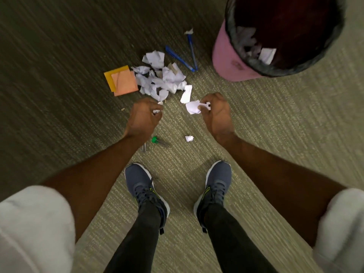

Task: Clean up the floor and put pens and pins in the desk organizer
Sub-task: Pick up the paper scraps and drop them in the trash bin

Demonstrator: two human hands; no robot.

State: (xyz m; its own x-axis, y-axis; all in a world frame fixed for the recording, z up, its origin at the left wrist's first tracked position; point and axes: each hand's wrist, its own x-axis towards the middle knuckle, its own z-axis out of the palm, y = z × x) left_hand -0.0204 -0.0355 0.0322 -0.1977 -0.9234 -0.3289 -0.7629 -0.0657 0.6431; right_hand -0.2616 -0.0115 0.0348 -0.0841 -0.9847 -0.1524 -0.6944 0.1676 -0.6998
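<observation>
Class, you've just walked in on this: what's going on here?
A person stands over litter. The left hand grips a small paper scrap and the right hand pinches a crumpled sheet. A pile of crumpled paper, orange sticky notes, two blue pens and a green pin lie on the carpet. A pink bin beside the pens already holds paper.

Your light is soft and even; the carpet dims toward 10 o'clock. Slight motion blur throughout; wide-angle stretch smears the white sleeves at 5 and 7 o'clock.
</observation>
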